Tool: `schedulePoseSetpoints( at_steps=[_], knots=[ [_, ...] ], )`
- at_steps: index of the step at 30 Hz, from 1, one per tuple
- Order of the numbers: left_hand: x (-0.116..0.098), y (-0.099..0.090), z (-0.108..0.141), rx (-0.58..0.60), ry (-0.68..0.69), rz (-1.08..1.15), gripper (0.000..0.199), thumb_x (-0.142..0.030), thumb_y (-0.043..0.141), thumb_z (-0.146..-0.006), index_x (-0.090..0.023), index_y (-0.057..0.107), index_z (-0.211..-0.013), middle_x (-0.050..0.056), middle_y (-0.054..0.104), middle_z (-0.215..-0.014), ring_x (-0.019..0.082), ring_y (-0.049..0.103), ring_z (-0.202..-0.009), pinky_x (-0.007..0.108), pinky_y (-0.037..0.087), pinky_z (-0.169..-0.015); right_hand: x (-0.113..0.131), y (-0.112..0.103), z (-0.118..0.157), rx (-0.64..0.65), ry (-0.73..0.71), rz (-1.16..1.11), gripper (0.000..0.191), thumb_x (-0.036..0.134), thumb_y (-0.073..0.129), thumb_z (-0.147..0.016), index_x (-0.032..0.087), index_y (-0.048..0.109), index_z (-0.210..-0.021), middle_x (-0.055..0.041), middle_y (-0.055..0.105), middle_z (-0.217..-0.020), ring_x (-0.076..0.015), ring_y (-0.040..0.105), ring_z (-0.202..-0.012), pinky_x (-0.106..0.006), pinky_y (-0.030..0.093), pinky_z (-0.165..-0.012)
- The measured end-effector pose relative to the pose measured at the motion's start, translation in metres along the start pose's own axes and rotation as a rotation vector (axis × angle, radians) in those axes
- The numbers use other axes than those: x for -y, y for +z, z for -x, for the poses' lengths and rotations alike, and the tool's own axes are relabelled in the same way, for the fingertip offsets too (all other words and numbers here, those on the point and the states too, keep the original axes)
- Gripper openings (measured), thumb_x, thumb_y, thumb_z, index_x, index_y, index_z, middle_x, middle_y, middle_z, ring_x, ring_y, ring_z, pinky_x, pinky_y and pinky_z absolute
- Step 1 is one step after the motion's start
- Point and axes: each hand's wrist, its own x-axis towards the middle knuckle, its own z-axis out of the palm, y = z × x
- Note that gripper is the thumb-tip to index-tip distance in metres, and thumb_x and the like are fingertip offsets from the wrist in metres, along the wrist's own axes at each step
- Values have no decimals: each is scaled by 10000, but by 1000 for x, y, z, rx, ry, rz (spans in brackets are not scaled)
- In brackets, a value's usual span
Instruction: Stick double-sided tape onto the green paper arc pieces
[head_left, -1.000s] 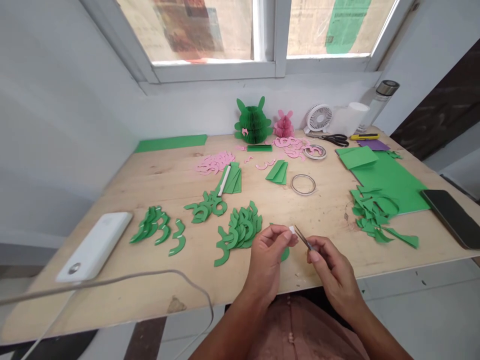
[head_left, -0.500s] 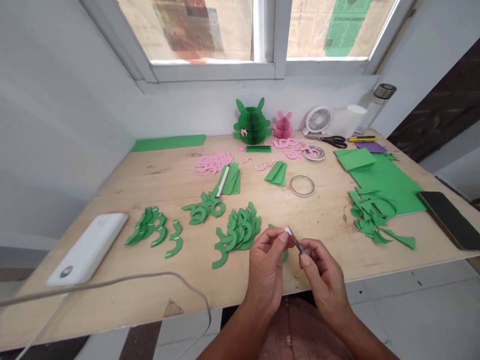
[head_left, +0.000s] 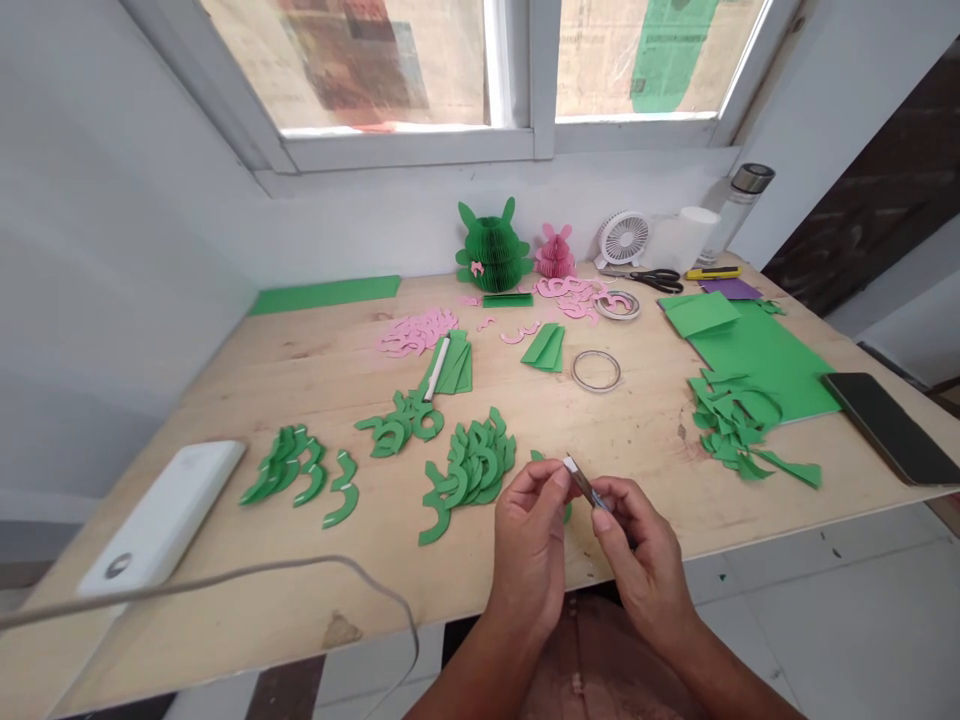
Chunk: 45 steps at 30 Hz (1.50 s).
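Near the table's front edge, my right hand (head_left: 641, 545) pinches a slim dark metal tool (head_left: 583, 485), perhaps tweezers. A small white piece (head_left: 571, 464) sits at the tool's far tip. My left hand (head_left: 531, 540) has its thumb and forefinger pressed together beside that tip; what they grip is too small to make out. Behind my left hand a green paper piece (head_left: 568, 512) shows in part. A pile of curved green cutouts (head_left: 480, 460) lies just left of my hands, and more cutouts with white strips (head_left: 343, 490) lie farther left.
A tape ring (head_left: 596, 371), pink cutouts (head_left: 420, 332) and folded green strips (head_left: 545, 348) lie beyond my hands. Green scraps (head_left: 735, 425) and a phone (head_left: 892, 428) are right. A power bank (head_left: 163, 515) and a cable (head_left: 300, 563) are left. Paper figures (head_left: 493, 250) and a fan (head_left: 624, 240) stand behind.
The view has shifted slightly, so the table items appear a little farther left. Both hands keep nearly the same pose, the tool still between them.
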Motion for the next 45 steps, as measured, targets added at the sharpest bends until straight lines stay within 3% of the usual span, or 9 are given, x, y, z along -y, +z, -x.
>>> schedulePoseSetpoints(
  at_steps=[4,11,19,45],
  knots=[
    [1,0,0,-3,-7,5,112,-242,733,-683,-166,654,-708,-13,609,-715,92,532,-700,218,421,-718,-2,1,0,-14,-17,3,245,356,490,-886,206,570,-1062,-30,650,-841,-171,626,-830,-235,506,-681],
    [1,1,0,-15,-18,24,133,-249,750,-656,-166,657,-701,-8,620,-720,97,542,-697,224,428,-721,-3,1,-1,-26,-41,12,235,351,497,-882,199,591,-1035,-41,668,-860,-161,633,-759,-246,521,-686],
    [1,2,1,-34,-32,28,141,-245,751,-649,-165,644,-693,-8,602,-706,100,536,-683,226,432,-705,-1,0,-1,-61,-47,27,236,342,518,-868,206,610,-1037,-45,687,-870,-185,652,-849,-254,530,-694],
    [4,2,0,-27,-33,27,138,-236,738,-662,-160,633,-710,-7,616,-709,108,555,-679,248,444,-721,-2,-1,-2,-86,-55,47,220,325,533,-862,211,620,-1029,-41,695,-888,-182,656,-866,-241,530,-693]
  ],
)
